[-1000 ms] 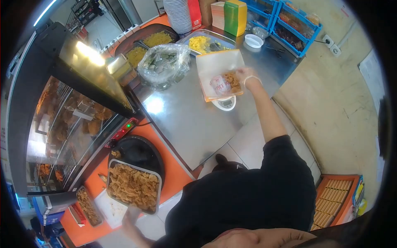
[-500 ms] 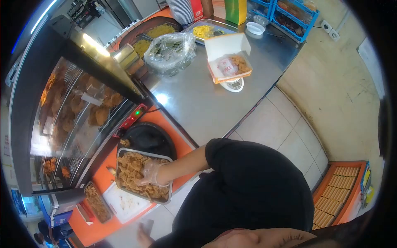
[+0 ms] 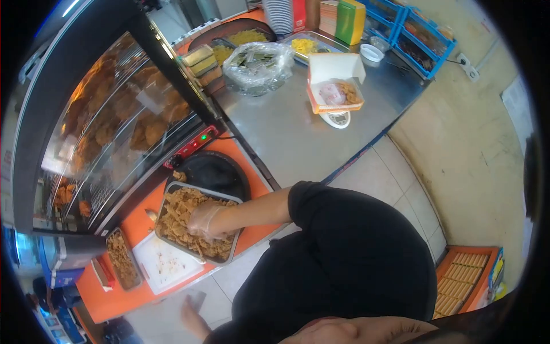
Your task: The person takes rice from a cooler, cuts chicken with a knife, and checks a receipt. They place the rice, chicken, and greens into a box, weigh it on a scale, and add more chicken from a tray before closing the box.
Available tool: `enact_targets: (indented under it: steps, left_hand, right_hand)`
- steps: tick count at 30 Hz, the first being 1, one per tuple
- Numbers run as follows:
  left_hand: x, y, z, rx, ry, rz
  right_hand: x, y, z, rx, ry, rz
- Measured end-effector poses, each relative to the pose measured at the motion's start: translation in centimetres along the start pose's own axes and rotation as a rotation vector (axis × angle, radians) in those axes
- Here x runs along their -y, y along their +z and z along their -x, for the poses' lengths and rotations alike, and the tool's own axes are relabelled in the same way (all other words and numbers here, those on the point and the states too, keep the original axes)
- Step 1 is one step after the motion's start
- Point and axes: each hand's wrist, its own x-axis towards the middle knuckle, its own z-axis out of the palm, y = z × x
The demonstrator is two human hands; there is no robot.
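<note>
My right hand [image 3: 205,222], in a clear plastic glove, reaches into a metal tray [image 3: 234,245] heaped with crispy fried chicken pieces [image 3: 182,209]. Its fingers curl down among the pieces, with the tips buried. My left hand [image 3: 189,314] hangs low over the floor beside the counter. A greyish shape shows beside it; blur hides whether the fingers grip it. Under the tray lies a white cutting board [image 3: 166,266] strewn with crumbs. A round black tray [image 3: 215,172] sits just behind the metal tray.
A glass warming cabinet [image 3: 31,103] stands along the orange counter [image 3: 94,295]. On the steel table [image 3: 286,146], an open box [image 3: 335,66] with fried pieces rests on a white scale [image 3: 337,119]. Nearby are a plastic-wrapped bowl [image 3: 258,66] and blue racks [image 3: 427,43].
The view has shifted slightly, so the table items appear further right. My right hand remains in the tray, its fingers deeper among the pieces. My left hand stays low.
</note>
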Motion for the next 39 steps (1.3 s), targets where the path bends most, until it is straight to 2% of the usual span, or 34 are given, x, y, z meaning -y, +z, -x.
enact_targets:
  steps: [1,2,4,6,8,10,11,13,14,16,18,20,22,23,24,25,27,29,30,31,32,34,36,37,38,39]
  left_hand:
    - [0.6,-0.1,0.0,-0.007,0.021,-0.012]
    - [1.0,-0.4,0.2,-0.018,0.036,-0.024]
    - [-0.7,-0.3,1.1,-0.052,0.033,-0.070]
    - [-1.3,-0.1,2.1,-0.097,0.030,-0.040]
    - [-1.6,0.0,2.5,-0.131,0.026,-0.020]
    - [-2.2,0.5,2.9,-0.098,-0.002,0.016]
    - [-2.8,0.8,3.2,-0.113,-0.009,0.013]
    - [-4.0,1.7,3.6,-0.095,0.000,0.028]
    - [-4.7,1.9,3.8,-0.084,0.010,0.026]
    - [-6.3,3.2,3.8,-0.047,0.033,-0.058]
    - [-5.8,4.5,3.0,0.015,0.099,-0.004]
    - [-5.8,5.6,2.1,0.055,0.140,0.038]
    - [-6.5,6.5,1.6,0.033,0.123,0.026]
    - [-7.7,7.0,1.6,0.056,0.122,0.003]
    - [-8.7,7.4,1.7,0.057,0.126,0.006]
    - [-9.5,7.9,1.8,0.070,0.144,-0.012]
    - [-10.2,8.6,1.9,0.079,0.146,-0.036]
    - [-10.2,8.9,1.7,0.100,0.147,-0.032]
    - [-11.1,9.1,1.8,0.105,0.159,-0.062]
    - [-10.8,7.0,3.1,0.027,0.119,-0.111]
    - [-9.9,6.4,3.1,-0.020,0.066,-0.067]
    - [-8.5,5.0,3.8,-0.067,0.040,-0.058]
    - [-7.3,4.0,4.3,-0.104,-0.014,-0.037]
    - [-6.8,3.7,4.3,-0.117,-0.037,-0.007]
    - [-6.5,3.4,4.5,-0.126,-0.043,0.000]
    - [-6.0,3.0,4.7,-0.128,-0.045,0.011]
  right_hand:
    - [-0.8,0.6,-0.4,-0.064,-0.125,-0.006]
    - [-2.7,2.4,-1.8,-0.044,-0.152,-0.004]
    - [-5.5,6.6,-5.3,-0.321,-0.359,-0.132]
    - [-4.6,4.8,-3.7,-0.380,-0.366,-0.271]
    - [-5.3,5.2,-5.1,-0.192,-0.116,-0.462]
    - [-5.4,4.0,-4.4,-0.246,-0.157,-0.771]
    - [-5.2,2.6,-3.5,-0.234,-0.170,-0.774]
    - [-4.9,-0.1,-1.5,-0.114,0.117,-1.049]
    - [-5.6,-0.2,-1.0,-0.129,0.121,-1.052]
    - [-8.1,-0.6,1.0,-0.134,-0.039,-1.636]
    - [-10.3,-3.9,5.6,-0.271,-0.042,-1.595]
    - [-13.6,-6.9,10.1,-0.533,-0.236,-1.674]
    - [-19.1,-11.1,16.4,-0.864,-0.114,-1.134]
    - [-22.8,-12.7,19.3,-1.011,-0.038,-0.974]
    - [-22.3,-14.9,23.2,-1.154,0.098,-0.811]
    - [-25.3,-15.9,24.9,-1.218,0.466,-0.539]
    - [-29.4,-17.4,27.3,-1.061,0.834,-0.120]
    - [-39.8,-14.6,27.3,-0.995,0.621,-0.176]
    - [-35.5,-16.1,27.9,-0.861,0.885,-0.062]
    - [-30.2,-17.5,23.8,-0.674,1.045,0.053]
    - [-32.1,-17.1,22.3,-0.672,1.082,0.041]
    - [-22.6,-15.9,19.0,-1.001,0.699,0.065]
    - [-18.6,-11.8,12.9,-0.789,0.297,0.449]
    - [-13.5,-9.7,11.0,-0.598,0.240,-0.086]
    - [-12.2,-7.1,8.2,-0.316,-0.047,-0.050]
    - [-8.6,-5.1,6.7,-0.193,-0.021,0.027]
